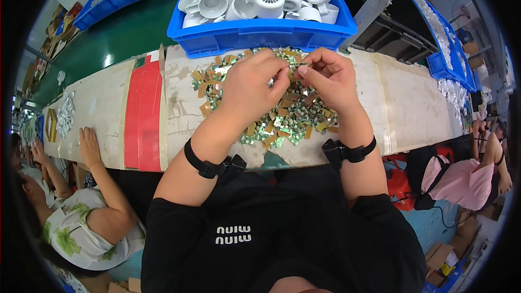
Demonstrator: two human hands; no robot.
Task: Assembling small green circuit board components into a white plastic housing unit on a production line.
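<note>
My left hand (254,82) and my right hand (330,77) meet above a spread of small green circuit boards (290,125) on the table. Both are closed, thumbs against fingers, on a thin, dark greenish circuit board piece (297,64) that bridges the gap between them. Its finer details are too small to make out. Mixed in with the green boards lie flat tan-brown pieces (269,140). The heap runs from beyond my fingers back toward the table's near edge, and my left hand and forearm hide part of it.
A blue bin (260,40) full of white round plastic housings (269,1) stands just beyond the heap. Red covering (142,125) crosses the table at left, near a co-worker's hand (88,144) and white parts (65,114). Another blue bin (442,65) is at right.
</note>
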